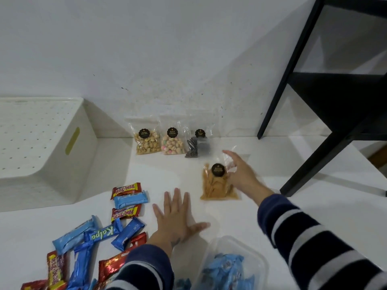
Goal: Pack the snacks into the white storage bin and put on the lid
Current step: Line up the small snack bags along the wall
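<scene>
The white storage bin [62, 155] stands at the left with its perforated lid [31, 130] on top. My right hand [243, 174] reaches over a clear bag of tan chips [215, 186], thumb and fingers at the bag's top right edge. My left hand [176, 216] lies flat with fingers spread on the white surface. Three clear snack bags lean on the wall: peanuts [146, 141], pastel biscuits [172, 142] and dark pieces [198, 145]. Several wrapped bars lie at lower left, red Beng-Beng [126, 189] and blue Kalpa [102, 233].
A clear plastic container [232, 266] of blue wrapped sweets sits at the bottom middle, between my arms. A black shelf frame [335, 114] stands at the right, its legs on the surface. The white wall runs along the back.
</scene>
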The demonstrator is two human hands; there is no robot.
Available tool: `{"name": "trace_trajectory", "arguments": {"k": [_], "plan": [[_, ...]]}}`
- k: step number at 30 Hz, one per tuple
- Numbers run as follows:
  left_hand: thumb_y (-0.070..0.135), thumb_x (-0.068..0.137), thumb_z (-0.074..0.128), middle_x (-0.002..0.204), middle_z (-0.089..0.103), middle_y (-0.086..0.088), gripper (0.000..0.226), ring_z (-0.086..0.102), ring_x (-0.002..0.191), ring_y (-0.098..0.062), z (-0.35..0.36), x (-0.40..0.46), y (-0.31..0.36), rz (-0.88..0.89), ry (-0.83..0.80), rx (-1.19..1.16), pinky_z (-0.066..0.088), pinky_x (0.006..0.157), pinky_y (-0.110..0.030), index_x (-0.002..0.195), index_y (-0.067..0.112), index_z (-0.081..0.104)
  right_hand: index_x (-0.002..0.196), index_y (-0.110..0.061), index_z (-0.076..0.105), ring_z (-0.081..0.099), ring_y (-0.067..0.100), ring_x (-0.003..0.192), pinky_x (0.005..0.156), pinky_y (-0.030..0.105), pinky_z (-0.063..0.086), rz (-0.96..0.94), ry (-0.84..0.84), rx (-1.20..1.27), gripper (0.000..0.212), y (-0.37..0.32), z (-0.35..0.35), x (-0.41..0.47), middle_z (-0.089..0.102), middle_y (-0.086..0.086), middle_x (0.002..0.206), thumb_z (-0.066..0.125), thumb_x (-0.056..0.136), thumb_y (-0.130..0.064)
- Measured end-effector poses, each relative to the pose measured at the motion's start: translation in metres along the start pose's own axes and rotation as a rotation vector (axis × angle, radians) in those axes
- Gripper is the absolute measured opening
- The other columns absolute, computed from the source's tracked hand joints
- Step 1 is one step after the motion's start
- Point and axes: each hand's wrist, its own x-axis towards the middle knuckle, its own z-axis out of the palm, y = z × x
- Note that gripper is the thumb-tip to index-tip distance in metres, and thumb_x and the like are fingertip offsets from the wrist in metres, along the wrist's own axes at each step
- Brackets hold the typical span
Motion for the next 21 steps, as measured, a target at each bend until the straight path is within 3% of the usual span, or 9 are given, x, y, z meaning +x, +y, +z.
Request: {"name": "trace_trajectory", "arguments": {"k": [3,7,10,12,15,21], "plan": [[0.092,0.061,0.030,0.142,-0.046,-0.002,0.117,-0.040,0.134,-0.033,0.003,0.005,0.001,-0.016,-0.046,0.090,-0.016,0.105,-0.066,0.142,0.031,-0.029,0.138,-0.045,0.038,0.056,0.017,0.097,0.068,0.033,0.060,0.020,0.068,0.067,0.078,-0.012,-0.028,0.037,0.044,0.001,0.120,0.048,0.087,0.015],[0.096,0.053,0.025,0.142,-0.046,0.000,0.121,-0.043,0.130,-0.030,0.002,0.009,0.002,-0.036,-0.061,0.098,-0.014,0.105,-0.067,0.140,0.034,-0.031,0.138,-0.045,0.037,0.050,0.021,0.112,0.073,0.035,0.059,-0.021,0.135,0.078,0.076,-0.018,-0.046,0.088,0.038,0.003,0.139,0.053,0.088,0.010],[0.096,0.038,0.013,0.142,-0.047,0.001,0.121,-0.044,0.129,-0.029,-0.001,0.010,0.004,-0.066,-0.102,0.110,-0.014,0.105,-0.066,0.129,0.038,-0.039,0.138,-0.045,0.038,0.045,0.027,0.127,0.086,0.043,0.057,-0.049,0.144,0.085,0.078,-0.012,-0.046,0.122,0.034,0.006,0.148,0.049,0.087,0.014],[0.097,0.033,0.012,0.140,-0.049,0.001,0.120,-0.045,0.128,-0.029,-0.004,0.011,0.006,-0.078,-0.138,0.108,-0.014,0.105,-0.066,0.125,0.040,-0.041,0.141,-0.039,0.037,0.042,0.026,0.131,0.096,0.036,0.050,-0.068,0.152,0.062,0.076,-0.008,-0.042,0.135,0.038,0.003,0.143,0.042,0.088,0.016],[0.097,0.034,0.015,0.139,-0.050,0.001,0.121,-0.044,0.130,-0.030,-0.005,0.011,0.008,-0.089,-0.158,0.105,-0.013,0.106,-0.065,0.125,0.040,-0.041,0.143,-0.033,0.036,0.042,0.023,0.130,0.091,0.025,0.044,-0.073,0.192,0.011,0.069,-0.005,-0.035,0.145,0.039,0.005,0.146,0.035,0.091,0.012],[0.098,0.047,0.027,0.139,-0.050,0.002,0.118,-0.041,0.133,-0.031,-0.002,0.011,0.009,-0.091,-0.152,0.101,-0.012,0.107,-0.066,0.123,0.040,-0.042,0.145,-0.038,0.031,0.047,0.024,0.124,0.088,0.022,0.041,-0.052,0.174,-0.164,0.066,-0.006,-0.039,0.129,0.034,0.005,0.148,0.048,0.093,0.000]]}}
